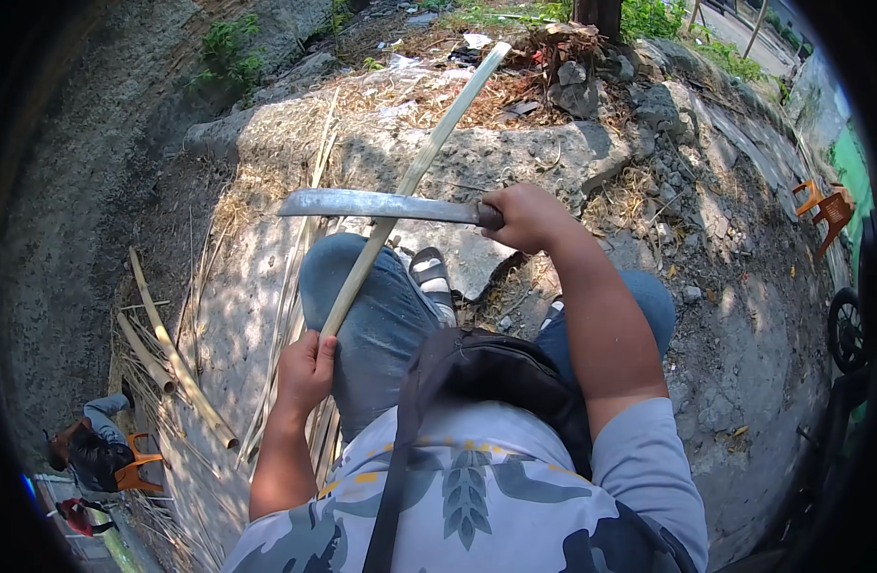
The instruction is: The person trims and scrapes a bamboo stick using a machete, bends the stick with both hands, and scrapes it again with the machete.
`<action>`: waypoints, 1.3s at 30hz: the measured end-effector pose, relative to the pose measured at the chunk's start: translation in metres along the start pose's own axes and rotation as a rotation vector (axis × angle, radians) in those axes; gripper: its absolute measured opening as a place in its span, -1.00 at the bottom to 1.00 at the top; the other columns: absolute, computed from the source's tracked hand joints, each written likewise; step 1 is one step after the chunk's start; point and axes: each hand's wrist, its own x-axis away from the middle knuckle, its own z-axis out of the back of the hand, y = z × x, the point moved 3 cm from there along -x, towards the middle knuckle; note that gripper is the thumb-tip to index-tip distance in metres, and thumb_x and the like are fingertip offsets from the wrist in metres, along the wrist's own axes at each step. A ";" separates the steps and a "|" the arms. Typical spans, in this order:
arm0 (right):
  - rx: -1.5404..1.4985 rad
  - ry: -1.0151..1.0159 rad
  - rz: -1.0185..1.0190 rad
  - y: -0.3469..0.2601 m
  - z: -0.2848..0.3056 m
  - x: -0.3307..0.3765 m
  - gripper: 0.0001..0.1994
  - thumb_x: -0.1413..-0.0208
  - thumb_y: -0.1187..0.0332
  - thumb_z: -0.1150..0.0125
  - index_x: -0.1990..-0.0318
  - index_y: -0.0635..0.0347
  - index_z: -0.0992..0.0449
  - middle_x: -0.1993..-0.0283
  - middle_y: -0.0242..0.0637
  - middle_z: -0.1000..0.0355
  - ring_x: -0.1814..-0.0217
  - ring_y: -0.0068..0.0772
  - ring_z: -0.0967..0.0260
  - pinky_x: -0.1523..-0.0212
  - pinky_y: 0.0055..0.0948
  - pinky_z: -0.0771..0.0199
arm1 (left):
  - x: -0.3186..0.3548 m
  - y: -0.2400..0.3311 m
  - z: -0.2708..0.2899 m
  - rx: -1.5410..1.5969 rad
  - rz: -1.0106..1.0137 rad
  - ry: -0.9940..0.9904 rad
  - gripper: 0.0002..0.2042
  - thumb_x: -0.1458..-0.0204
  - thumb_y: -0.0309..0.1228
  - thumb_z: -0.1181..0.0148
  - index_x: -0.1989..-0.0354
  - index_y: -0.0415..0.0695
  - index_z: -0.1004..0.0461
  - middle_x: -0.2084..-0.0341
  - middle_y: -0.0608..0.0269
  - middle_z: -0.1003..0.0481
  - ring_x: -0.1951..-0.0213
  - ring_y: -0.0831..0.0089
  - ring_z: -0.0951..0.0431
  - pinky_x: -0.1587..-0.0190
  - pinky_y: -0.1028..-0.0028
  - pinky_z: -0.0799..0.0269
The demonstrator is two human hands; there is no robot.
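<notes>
A long, pale bamboo strip [429, 153] slants up and away across my left thigh. Its near end is gripped in my left hand [305, 371], thumb lying along the strip. My right hand [529, 218] is closed round the dark handle of a machete [362, 203]. The broad metal blade points left and lies across the strip beyond my knee. Whether its edge bites into the bamboo I cannot tell. Beside my left leg, several thin split bamboo strips [288, 306] lie on the ground.
Two bamboo poles, one longer [176, 353] and one shorter [144, 353], lie at the left. A person [90, 449] sits on an orange chair [139, 466] at the lower left. Broken concrete [458, 250] and rubble lie ahead. An orange chair [825, 212] and a wheel [846, 329] are at the right.
</notes>
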 end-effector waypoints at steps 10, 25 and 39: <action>-0.147 0.077 -0.142 0.027 -0.019 -0.008 -0.69 -0.02 0.18 -0.44 0.14 0.12 -0.64 0.27 -0.03 -0.61 0.16 0.06 -0.59 0.11 -0.07 -0.55 | -0.001 -0.001 0.003 -0.015 0.051 -0.044 -0.58 -0.36 -0.17 -0.15 0.49 -0.23 -0.38 0.71 -0.01 -0.39 0.66 0.15 -0.36 0.53 0.20 -0.24; 0.045 0.004 -0.071 -0.006 -0.010 -0.004 -0.78 -0.04 0.16 -0.35 0.21 -0.01 -0.62 0.24 -0.15 -0.62 0.10 0.02 -0.59 0.08 0.00 -0.57 | -0.001 -0.002 0.002 -0.039 0.055 -0.026 -0.59 -0.35 -0.17 -0.16 0.48 -0.23 -0.38 0.68 -0.04 -0.41 0.63 0.06 -0.42 0.51 0.18 -0.28; 0.045 -0.015 0.022 -0.018 -0.017 -0.005 -0.82 -0.02 0.23 -0.35 0.24 0.01 -0.60 0.29 -0.14 -0.60 0.14 0.06 -0.58 0.13 0.02 -0.54 | -0.002 0.005 0.003 -0.041 0.014 -0.005 -0.59 -0.33 -0.21 -0.19 0.51 -0.25 -0.37 0.68 -0.07 -0.41 0.64 0.05 -0.39 0.53 0.19 -0.26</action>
